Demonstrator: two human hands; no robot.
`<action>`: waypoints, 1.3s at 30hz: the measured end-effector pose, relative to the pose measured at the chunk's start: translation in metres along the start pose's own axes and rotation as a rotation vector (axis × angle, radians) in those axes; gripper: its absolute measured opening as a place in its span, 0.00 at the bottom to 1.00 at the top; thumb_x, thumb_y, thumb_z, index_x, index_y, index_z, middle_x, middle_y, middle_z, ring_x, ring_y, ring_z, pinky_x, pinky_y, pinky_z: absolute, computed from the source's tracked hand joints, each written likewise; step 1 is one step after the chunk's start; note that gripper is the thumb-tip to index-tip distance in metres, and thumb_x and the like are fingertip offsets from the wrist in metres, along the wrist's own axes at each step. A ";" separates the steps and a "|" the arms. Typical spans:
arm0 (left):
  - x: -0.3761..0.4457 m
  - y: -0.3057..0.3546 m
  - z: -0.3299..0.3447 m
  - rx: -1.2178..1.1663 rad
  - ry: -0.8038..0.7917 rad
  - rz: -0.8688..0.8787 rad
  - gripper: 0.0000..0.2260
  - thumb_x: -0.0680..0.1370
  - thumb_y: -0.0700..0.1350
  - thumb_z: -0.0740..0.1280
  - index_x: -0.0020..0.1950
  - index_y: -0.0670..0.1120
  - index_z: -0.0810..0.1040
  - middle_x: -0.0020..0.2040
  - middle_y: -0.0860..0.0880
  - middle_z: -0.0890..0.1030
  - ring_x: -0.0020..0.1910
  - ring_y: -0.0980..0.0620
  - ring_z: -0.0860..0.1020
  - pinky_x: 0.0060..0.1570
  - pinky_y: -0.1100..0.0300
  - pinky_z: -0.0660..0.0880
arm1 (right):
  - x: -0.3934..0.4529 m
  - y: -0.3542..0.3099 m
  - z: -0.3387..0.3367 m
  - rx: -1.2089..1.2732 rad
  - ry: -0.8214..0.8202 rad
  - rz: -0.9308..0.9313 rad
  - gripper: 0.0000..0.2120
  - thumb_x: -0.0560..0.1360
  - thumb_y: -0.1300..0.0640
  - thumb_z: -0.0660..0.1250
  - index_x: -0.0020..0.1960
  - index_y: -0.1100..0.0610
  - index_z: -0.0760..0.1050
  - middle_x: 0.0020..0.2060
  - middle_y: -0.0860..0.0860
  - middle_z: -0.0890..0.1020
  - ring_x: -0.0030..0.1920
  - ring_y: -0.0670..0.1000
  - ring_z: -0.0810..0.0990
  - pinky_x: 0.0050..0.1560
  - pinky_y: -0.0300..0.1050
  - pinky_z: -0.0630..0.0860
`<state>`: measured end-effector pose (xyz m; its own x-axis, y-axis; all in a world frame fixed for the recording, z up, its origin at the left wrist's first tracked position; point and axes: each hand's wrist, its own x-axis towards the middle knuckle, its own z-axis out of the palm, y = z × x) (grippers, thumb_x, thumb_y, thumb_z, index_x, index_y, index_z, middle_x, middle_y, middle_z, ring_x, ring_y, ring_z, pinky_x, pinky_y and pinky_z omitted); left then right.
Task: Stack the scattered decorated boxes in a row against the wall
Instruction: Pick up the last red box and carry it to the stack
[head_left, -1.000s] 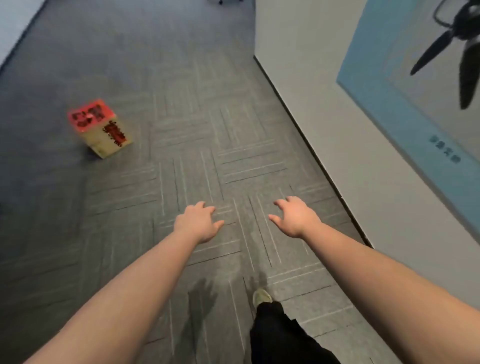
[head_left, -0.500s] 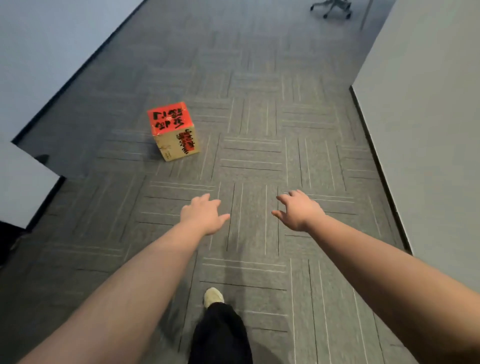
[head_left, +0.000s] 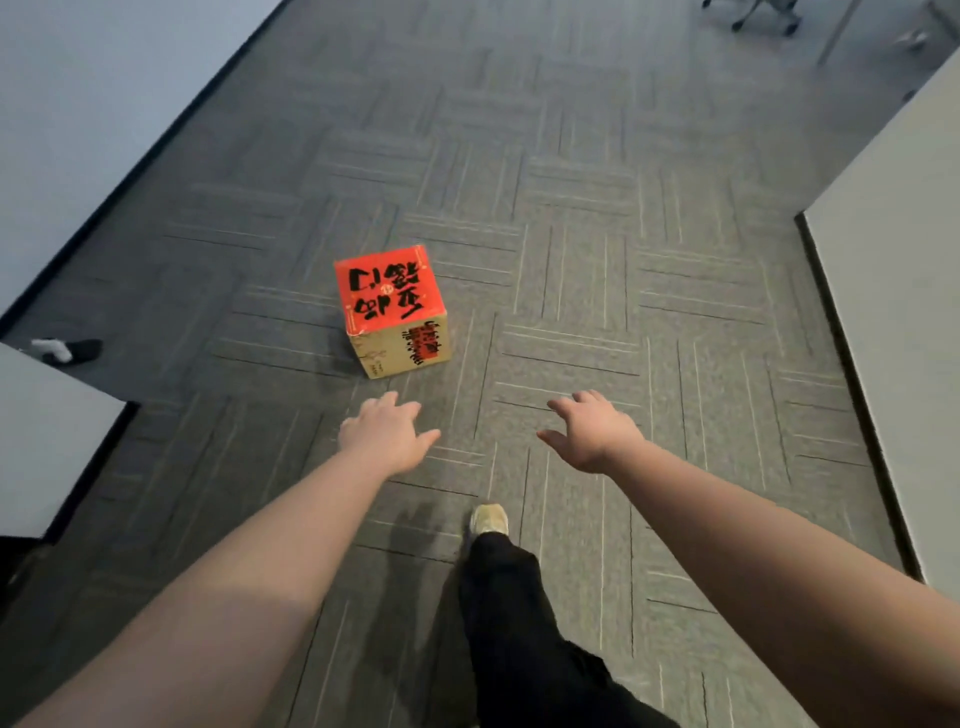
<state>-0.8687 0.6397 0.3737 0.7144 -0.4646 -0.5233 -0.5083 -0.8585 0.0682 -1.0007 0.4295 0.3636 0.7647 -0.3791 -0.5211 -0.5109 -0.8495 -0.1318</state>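
Nearest, at 6 o'clock: dark trouser leg (head_left: 524, 623) and pale shoe (head_left: 489, 519) planted on grey carpet (head_left: 571, 234). Both forearms extended forward, palms down. Left hand (head_left: 387, 436) at 11 o'clock of the shoe, fingers relaxed and loosely spread, holding nothing. Right hand (head_left: 592, 431) at 1 o'clock, fingers likewise spread, empty. Decorated box (head_left: 395, 312) just beyond the left hand at 12 o'clock, red top with black characters, standing on carpet, untouched, well apart from the wall (head_left: 893, 312) at 3 o'clock. Chair base (head_left: 763, 15) farthest, at 1 o'clock.
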 end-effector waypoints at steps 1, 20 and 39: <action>0.023 -0.008 -0.008 -0.006 -0.003 -0.009 0.27 0.79 0.63 0.54 0.75 0.54 0.61 0.76 0.48 0.58 0.73 0.45 0.59 0.67 0.46 0.64 | 0.029 -0.007 -0.007 -0.005 -0.011 -0.009 0.27 0.79 0.39 0.56 0.74 0.50 0.61 0.70 0.55 0.66 0.72 0.57 0.61 0.67 0.59 0.66; 0.437 -0.161 -0.109 -0.114 -0.020 -0.191 0.31 0.77 0.65 0.55 0.77 0.56 0.52 0.78 0.47 0.48 0.76 0.42 0.49 0.72 0.43 0.55 | 0.460 -0.150 -0.105 0.009 -0.184 -0.004 0.28 0.79 0.38 0.56 0.76 0.41 0.53 0.77 0.55 0.53 0.77 0.58 0.51 0.70 0.61 0.60; 0.725 -0.271 0.051 -0.148 -0.196 -0.196 0.40 0.73 0.72 0.54 0.75 0.60 0.34 0.77 0.42 0.36 0.76 0.35 0.45 0.72 0.43 0.52 | 0.763 -0.211 0.054 0.113 -0.241 0.245 0.35 0.75 0.34 0.61 0.74 0.32 0.44 0.78 0.55 0.42 0.77 0.62 0.47 0.68 0.65 0.63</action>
<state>-0.2377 0.5467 -0.0673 0.6782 -0.2487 -0.6915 -0.2842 -0.9565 0.0653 -0.3301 0.3392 -0.0516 0.5065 -0.4575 -0.7308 -0.7179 -0.6933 -0.0635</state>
